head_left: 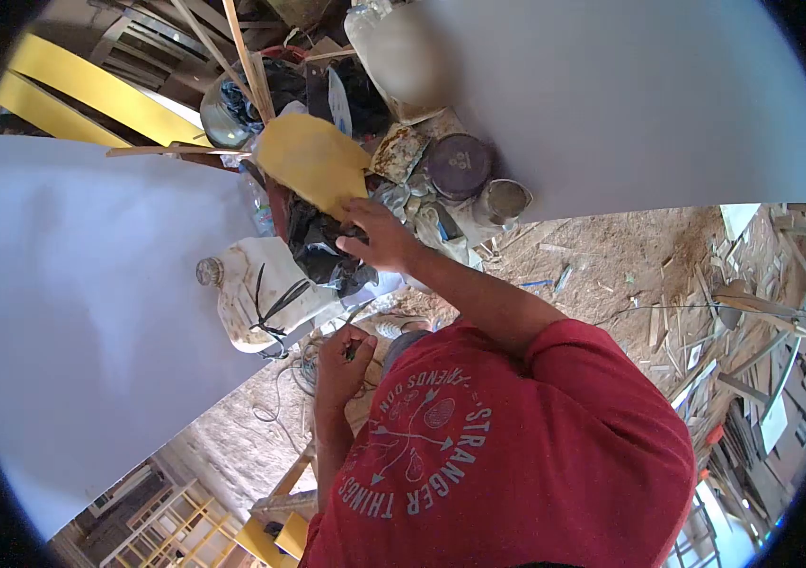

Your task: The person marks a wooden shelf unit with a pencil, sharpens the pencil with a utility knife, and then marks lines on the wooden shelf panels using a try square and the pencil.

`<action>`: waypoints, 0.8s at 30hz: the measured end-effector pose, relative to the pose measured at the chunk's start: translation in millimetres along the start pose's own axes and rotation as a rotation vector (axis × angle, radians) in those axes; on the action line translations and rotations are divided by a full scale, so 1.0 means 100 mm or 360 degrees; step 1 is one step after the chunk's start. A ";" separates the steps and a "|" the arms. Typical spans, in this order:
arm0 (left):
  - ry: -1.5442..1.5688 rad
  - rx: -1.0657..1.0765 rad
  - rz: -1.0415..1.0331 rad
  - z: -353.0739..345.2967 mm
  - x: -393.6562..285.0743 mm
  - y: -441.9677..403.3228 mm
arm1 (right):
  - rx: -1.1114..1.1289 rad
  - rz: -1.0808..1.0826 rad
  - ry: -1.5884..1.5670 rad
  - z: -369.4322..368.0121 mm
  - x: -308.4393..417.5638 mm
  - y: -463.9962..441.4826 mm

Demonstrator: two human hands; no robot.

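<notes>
My right hand (381, 237) reaches over the cluttered end of the white surface, its thumb apart from its fingers. The fingertips touch the lower edge of a rounded yellow sheet (311, 158) whose material I cannot make out. Under the hand lies a crumpled black plastic bag (319, 248). My left hand (343, 364) is lower, near my body, with curled fingers; a small dark thing shows in it, too small to name. Close by, a stained white jerrycan (265, 293) with black cord tied on it lies on its side.
Beside the right hand are a dark round lid (460, 166), a metal can (504, 202) and a rusty stained piece (399, 151). A large pale container (409, 57) stands behind. Wooden strips (249, 62) stick up. Wood scraps (696, 312) litter the sandy floor (602, 260).
</notes>
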State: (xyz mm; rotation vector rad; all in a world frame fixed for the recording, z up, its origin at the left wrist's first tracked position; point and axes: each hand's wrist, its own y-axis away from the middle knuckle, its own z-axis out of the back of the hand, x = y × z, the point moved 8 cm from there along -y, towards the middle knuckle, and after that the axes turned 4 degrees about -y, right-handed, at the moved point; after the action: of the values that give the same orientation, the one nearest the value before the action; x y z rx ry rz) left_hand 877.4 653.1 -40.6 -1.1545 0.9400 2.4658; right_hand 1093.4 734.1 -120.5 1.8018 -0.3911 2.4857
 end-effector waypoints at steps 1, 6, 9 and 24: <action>0.0007 -0.0005 0.0001 0.00 0.01 0.01 | -0.0059 0.0015 0.0033 0.04 -0.01 0.04; 0.0011 -0.0036 0.0041 0.05 0.02 0.04 | -0.0177 -0.0132 0.0237 0.23 -0.14 0.33; 0.0063 -0.0078 -0.0019 0.08 -0.01 0.07 | -0.0067 -0.0144 0.0444 0.45 -0.18 0.70; 0.0166 -0.0050 0.0005 -0.17 0.13 0.01 | -0.0239 -0.0147 0.0684 1.05 -0.41 0.51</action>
State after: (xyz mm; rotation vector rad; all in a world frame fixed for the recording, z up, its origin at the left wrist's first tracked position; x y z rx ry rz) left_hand 878.5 641.0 -57.8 -1.3041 0.9342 2.4518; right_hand 1194.3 664.7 -137.3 1.1607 -0.4392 2.6006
